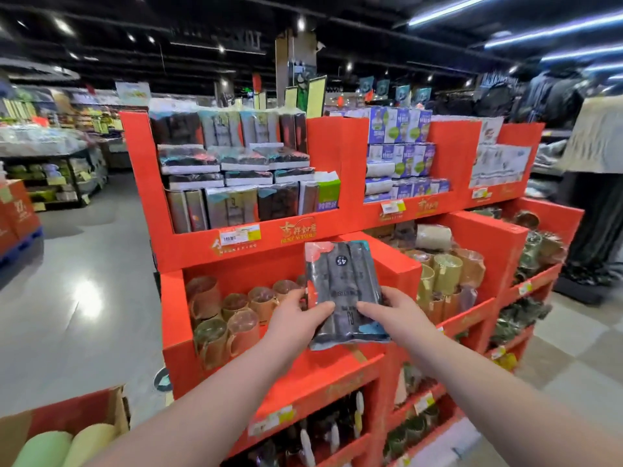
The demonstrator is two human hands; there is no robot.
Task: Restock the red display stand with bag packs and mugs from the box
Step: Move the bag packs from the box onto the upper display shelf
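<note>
I hold a dark grey bag pack (pixel 344 284) in clear wrap with both hands, upright in front of the red display stand (pixel 381 264). My left hand (pixel 296 323) grips its lower left edge, thumb on the front. My right hand (pixel 396 315) grips its lower right edge. The stand's top shelf holds stacked bag packs (pixel 236 173). Below it sit copper-coloured mugs (pixel 232 315). The cardboard box (pixel 67 429) is at the bottom left, with pale green and yellow mugs (pixel 67 446) inside.
More stand sections to the right carry blue-white boxes (pixel 401 153) and green-gold mugs (pixel 445 274). Grey floor (pixel 84 281) opens to the left. A person in dark trousers (pixel 593 183) stands at the far right. Another red display (pixel 17 214) sits far left.
</note>
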